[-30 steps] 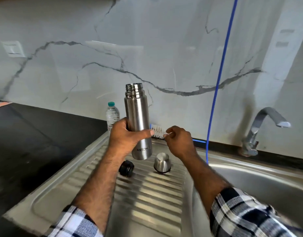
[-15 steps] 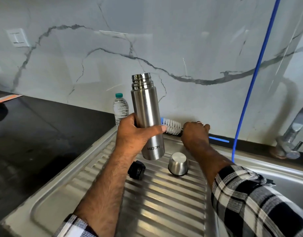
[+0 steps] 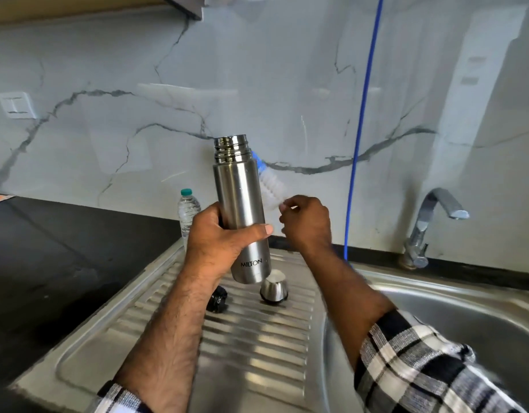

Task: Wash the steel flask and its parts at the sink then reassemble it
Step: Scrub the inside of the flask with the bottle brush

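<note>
Left hand [image 3: 224, 242] is wrapped around the open steel flask [image 3: 242, 210], held upright over the drainboard [image 3: 257, 338]; right hand [image 3: 306, 225] just beside it pinches what looks like a bottle brush [image 3: 269, 183], bristles blurry; steel cup [image 3: 273, 289] and black stopper [image 3: 217, 299] sit below.

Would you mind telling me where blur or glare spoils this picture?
Head view: the right sleeve and brush are smeared by motion; glare streaks the ribbed drainboard; the flask stays sharp enough to read its lettering.
</note>
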Available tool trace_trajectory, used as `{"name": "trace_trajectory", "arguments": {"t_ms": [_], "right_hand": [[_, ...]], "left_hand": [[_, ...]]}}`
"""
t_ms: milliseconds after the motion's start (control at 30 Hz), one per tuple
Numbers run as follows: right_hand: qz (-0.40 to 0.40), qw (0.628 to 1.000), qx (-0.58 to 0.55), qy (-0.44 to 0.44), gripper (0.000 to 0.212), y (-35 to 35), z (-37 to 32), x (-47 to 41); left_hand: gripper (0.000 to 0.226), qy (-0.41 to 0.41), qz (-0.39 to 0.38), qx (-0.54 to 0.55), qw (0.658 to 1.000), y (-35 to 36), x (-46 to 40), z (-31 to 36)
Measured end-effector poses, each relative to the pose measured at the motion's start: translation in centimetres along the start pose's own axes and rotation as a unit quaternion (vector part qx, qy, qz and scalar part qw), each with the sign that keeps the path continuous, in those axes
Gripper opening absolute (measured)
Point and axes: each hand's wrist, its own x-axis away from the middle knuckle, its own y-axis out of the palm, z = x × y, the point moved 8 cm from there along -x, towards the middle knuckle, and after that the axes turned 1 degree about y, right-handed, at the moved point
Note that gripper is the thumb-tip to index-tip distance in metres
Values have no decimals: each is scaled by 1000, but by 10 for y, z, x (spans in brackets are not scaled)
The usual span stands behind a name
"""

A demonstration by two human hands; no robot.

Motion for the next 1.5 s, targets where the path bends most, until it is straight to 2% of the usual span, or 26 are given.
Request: {"name": "trace_trajectory", "arguments": {"t_ms": [133, 233, 433, 533, 633, 733, 1000, 1133, 1233, 1367, 1500], "right_hand": [[29, 997, -69, -16, 23, -60, 1, 27], [37, 996, -85, -16, 22, -108, 20, 51], [62, 997, -21, -29, 17, -186, 72, 93], [105, 991, 2, -79, 10, -220, 73, 104], [146, 974, 43, -169, 13, -245, 59, 106], [146, 961, 71, -222, 19, -249, 59, 106], [122, 952, 152, -235, 24, -246, 71, 102], [112, 940, 195, -255, 28, -244, 53, 96], [113, 921, 234, -289, 26, -254, 30, 86], [92, 867, 319, -372, 31, -257, -10, 79], [51, 858, 326, -393, 30, -259, -44, 63]], "left_hand": [[52, 23, -26, -29, 999, 16, 22, 22], [58, 27, -56, -71, 996, 30, 42, 23], [65, 30, -87, -196, 976, 29, 68, 7], [73, 21, -86, -224, 971, 21, 75, -1], [67, 13, -84, -249, 965, 13, 79, -11], [67, 9, -77, -282, 956, 1, 79, -20], [79, 10, -94, -357, 929, -17, 68, -33], [77, 15, -94, -347, 933, -12, 67, -32], [83, 12, -98, -358, 929, -14, 64, -36], [95, 17, -108, -388, 915, -12, 63, -39], [98, 9, -123, -369, 921, -6, 66, -39]]}}
